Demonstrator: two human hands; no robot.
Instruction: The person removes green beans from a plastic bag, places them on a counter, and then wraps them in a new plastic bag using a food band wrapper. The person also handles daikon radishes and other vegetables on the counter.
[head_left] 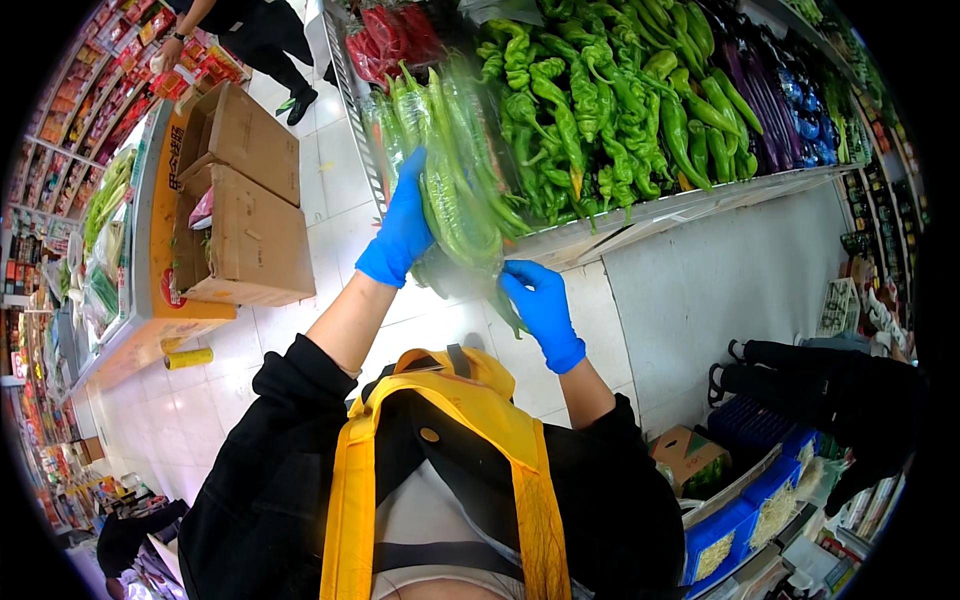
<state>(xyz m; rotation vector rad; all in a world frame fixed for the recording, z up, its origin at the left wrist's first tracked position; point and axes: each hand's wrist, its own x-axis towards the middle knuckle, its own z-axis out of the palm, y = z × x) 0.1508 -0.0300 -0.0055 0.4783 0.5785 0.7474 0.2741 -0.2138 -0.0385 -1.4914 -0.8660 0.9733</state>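
Far left: open cardboard boxes (255, 235), apart from the produce stand.

Stand, left edge: one left hand (400, 225), blue-gloved, against the bag's left side; fingers partly hidden, so whether they close on it cannot be told.

Stand, near left corner: one clear bag (455, 170) of long green peppers, lower end overhanging the front edge. Judged risk: peppers sliding out or dropping floorward, should the lower end come loose or the left side lose support; thin film might also tear under their weight. Relative to fingers: right of the left hand's, up and left of the right hand's.

Beyond the front edge: one right hand (545, 312), blue-gloved, thumb and fingertips pinching the bag's lower end.

Stand, middle: loose green peppers (590, 120).

Toward right edge: purple eggplants (765, 115).
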